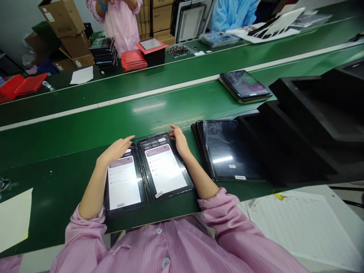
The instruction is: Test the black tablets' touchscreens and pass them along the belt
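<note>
Two tablets lie side by side on the green bench, both screens lit with a white page and a mauve banner. Over the upper left corner of the left tablet [125, 189] rests my left hand [117, 150], fingers stretched toward its top edge and partly covering the screen. Beside the top right corner of the right tablet [163, 170] is my right hand [179, 141], its fingers apart and close to the edge. Neither hand is wrapped round a tablet. Clear film edges show around both tablets, and each has a small label near its bottom.
Dark tablets [222, 151] in film are stacked at right, beside black trays [307, 125]. More tablets [246, 85] lie on the green belt [119, 110]. Written sheets [295, 220] are at lower right, pale paper [15, 218] at left. Two people stand across the bench near red pouches [133, 60].
</note>
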{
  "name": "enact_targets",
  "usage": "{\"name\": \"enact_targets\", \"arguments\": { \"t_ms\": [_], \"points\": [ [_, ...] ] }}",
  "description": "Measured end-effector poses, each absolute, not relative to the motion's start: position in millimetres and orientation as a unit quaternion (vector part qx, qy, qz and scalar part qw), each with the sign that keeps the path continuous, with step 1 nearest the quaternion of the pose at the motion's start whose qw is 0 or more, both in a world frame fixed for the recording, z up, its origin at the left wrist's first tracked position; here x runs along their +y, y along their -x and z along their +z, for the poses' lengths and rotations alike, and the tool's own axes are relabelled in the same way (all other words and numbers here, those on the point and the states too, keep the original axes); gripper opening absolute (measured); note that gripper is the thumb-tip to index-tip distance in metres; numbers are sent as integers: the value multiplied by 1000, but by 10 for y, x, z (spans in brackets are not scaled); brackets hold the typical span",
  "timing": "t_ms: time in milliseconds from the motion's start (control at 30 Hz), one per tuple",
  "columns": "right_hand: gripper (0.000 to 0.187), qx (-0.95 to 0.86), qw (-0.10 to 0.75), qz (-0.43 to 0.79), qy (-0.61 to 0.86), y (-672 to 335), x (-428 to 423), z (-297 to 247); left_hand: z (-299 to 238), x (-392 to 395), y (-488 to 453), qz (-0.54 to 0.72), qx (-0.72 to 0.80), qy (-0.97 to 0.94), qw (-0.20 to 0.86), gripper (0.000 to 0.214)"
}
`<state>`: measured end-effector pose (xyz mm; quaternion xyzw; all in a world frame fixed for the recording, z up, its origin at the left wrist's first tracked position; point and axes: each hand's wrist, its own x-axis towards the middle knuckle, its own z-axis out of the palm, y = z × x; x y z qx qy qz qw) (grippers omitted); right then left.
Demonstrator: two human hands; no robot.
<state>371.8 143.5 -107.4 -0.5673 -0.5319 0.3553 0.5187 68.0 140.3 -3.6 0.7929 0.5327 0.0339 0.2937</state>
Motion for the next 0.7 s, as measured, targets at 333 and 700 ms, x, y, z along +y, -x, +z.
{"name": "enact_targets", "arguments": {
  "t_ms": [333, 700],
  "points": [
    [65, -520, 472, 332, 630, -3676, 1491, -1030, -38, 1380, -815, -14, 538, -828, 156, 62],
    [54, -477, 475, 365, 644, -3653, 1497, -961, -18, 1411, -700, -19, 529, -824, 204, 66]
  ]
}}
